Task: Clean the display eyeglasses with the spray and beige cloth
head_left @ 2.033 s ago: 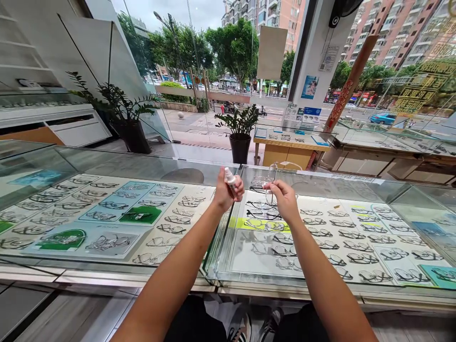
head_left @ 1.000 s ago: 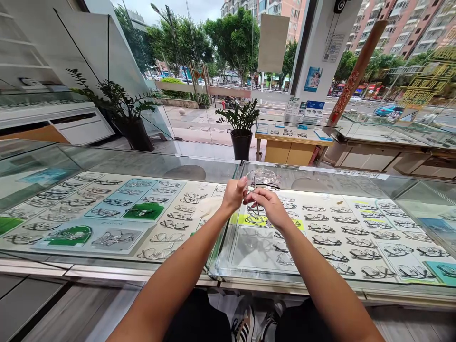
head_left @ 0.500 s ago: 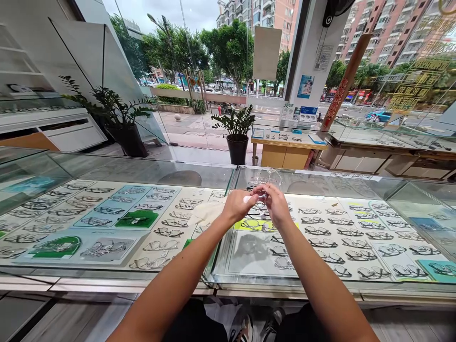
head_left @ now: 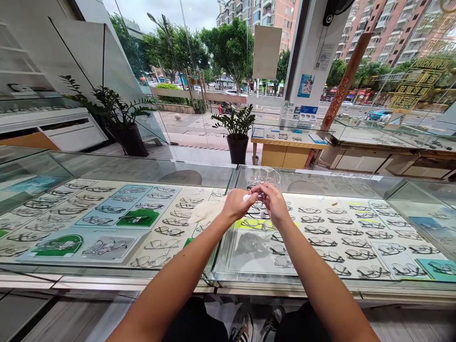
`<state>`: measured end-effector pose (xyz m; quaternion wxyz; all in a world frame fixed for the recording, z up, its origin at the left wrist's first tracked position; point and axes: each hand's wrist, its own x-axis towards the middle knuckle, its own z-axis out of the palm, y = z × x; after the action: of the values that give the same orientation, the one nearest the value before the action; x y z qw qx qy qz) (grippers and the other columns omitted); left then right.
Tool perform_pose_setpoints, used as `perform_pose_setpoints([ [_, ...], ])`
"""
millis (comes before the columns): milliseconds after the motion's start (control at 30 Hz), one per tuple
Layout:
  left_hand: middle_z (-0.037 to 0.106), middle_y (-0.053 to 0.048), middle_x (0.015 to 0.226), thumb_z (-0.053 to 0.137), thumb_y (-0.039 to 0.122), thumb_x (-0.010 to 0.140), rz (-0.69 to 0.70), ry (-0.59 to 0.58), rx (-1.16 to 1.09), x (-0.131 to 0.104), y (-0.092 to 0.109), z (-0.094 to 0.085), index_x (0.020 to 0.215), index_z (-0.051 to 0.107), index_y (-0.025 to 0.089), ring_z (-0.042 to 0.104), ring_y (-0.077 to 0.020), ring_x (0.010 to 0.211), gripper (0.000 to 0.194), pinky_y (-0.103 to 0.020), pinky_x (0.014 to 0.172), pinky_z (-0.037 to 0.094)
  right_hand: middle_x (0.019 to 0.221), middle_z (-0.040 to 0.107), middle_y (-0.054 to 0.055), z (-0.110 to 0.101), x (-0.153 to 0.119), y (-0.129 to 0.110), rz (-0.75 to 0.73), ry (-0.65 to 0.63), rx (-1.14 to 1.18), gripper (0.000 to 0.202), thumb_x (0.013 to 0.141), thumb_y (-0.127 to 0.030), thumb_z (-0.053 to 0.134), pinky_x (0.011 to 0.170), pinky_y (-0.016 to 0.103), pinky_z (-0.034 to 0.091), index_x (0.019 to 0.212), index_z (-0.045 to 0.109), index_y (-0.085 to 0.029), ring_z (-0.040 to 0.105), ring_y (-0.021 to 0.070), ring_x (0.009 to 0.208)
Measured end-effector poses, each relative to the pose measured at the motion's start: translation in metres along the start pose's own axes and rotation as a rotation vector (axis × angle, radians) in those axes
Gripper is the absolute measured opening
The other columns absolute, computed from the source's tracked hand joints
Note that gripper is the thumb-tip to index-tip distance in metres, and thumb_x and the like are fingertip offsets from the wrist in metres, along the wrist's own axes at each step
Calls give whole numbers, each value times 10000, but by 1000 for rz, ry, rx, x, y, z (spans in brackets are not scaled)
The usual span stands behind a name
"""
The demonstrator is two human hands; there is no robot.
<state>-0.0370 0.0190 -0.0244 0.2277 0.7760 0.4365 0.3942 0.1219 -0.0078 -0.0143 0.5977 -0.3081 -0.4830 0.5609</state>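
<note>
Both hands meet above the glass counter, close to its middle seam. My left hand [head_left: 238, 203] is closed, its fingertips pinching the near part of a pair of clear-framed glasses [head_left: 273, 170]. A small white bit, perhaps cloth, shows at its thumb. My right hand [head_left: 275, 203] is closed on the same glasses from the other side, fingertips against those of the left. A thin, see-through round rim stands out beyond the fingers; the rest of the frame is mostly hidden by them. Left of the hands, a cream cloth [head_left: 205, 212] lies on the counter.
Rows of eyeglasses [head_left: 322, 230] are laid out inside the glass display counter [head_left: 223, 278], some on green, yellow and blue cards. Beyond it stand potted plants [head_left: 238, 147], a wooden cabinet [head_left: 285, 156] and a glass shopfront facing a street.
The clear round rim has turned and now shows more fully above the fingers. Both hands have shifted only slightly and keep their grip.
</note>
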Motion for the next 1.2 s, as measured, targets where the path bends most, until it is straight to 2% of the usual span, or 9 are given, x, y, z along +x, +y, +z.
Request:
perform_pose_setpoints([
  [167, 339, -3, 501, 406, 809, 898, -45, 112, -128, 4, -10, -10, 494, 327, 223, 285, -140, 533, 716, -333, 573, 160, 971, 801, 62, -2, 0, -5, 34, -18, -39, 296, 859, -523, 746, 753, 320, 511, 827, 710, -231, 736, 221, 916],
  [367, 332, -6, 480, 421, 822, 896, -78, 191, -87, 8, -17, -26, 475, 336, 224, 289, -141, 508, 736, -333, 564, 168, 902, 802, 53, 3, -6, -7, 148, -225, -180, 282, 860, -494, 735, 750, 304, 449, 817, 738, -215, 751, 208, 869],
  [467, 343, -8, 484, 408, 810, 899, -76, 234, -3, 8, -16, -26, 483, 344, 225, 290, -143, 509, 721, -335, 564, 153, 913, 803, 54, 4, -8, -5, 146, -255, -191, 272, 884, -480, 718, 754, 302, 444, 847, 759, -214, 748, 207, 880],
  [633, 363, -11, 483, 396, 784, 919, -106, 227, 4, 8, -15, -24, 481, 351, 224, 294, -143, 506, 713, -328, 564, 171, 933, 806, 52, 3, -8, -5, 152, -284, -167, 256, 903, -458, 714, 759, 299, 447, 840, 757, -213, 747, 201, 878],
  [767, 351, -8, 487, 398, 775, 922, -84, 269, 16, 7, -13, -24, 495, 340, 226, 283, -143, 512, 699, -334, 566, 165, 913, 803, 54, 3, -8, -8, 162, -296, -143, 248, 892, -447, 729, 756, 297, 459, 826, 757, -210, 748, 202, 872],
  [867, 326, 0, 500, 385, 775, 926, -69, 226, -7, 6, -9, -23, 516, 310, 226, 282, -139, 525, 690, -333, 571, 163, 905, 800, 51, 1, -4, -10, 119, -163, -53, 269, 858, -481, 751, 746, 299, 472, 817, 750, -214, 741, 201, 852],
  [967, 316, 10, 513, 396, 793, 904, -52, 66, 17, 4, -1, -18, 530, 303, 223, 290, -131, 534, 688, -330, 573, 152, 917, 800, 56, -1, 0, -12, 72, -25, 43, 284, 815, -506, 783, 729, 301, 489, 833, 762, -223, 727, 205, 860],
  [1033, 326, 11, 509, 396, 789, 899, -30, -8, 58, 2, 5, -15, 522, 323, 221, 298, -127, 533, 685, -331, 574, 149, 929, 800, 61, -2, 1, -12, 68, 9, 64, 291, 796, -509, 803, 724, 303, 498, 828, 767, -223, 715, 204, 861],
  [1200, 377, 4, 502, 365, 770, 901, 2, -35, 75, 2, 8, -11, 514, 366, 217, 308, -128, 527, 675, -333, 573, 163, 936, 801, 59, -1, 0, -11, 75, 9, 70, 291, 794, -512, 817, 743, 307, 514, 814, 764, -227, 699, 197, 849],
])
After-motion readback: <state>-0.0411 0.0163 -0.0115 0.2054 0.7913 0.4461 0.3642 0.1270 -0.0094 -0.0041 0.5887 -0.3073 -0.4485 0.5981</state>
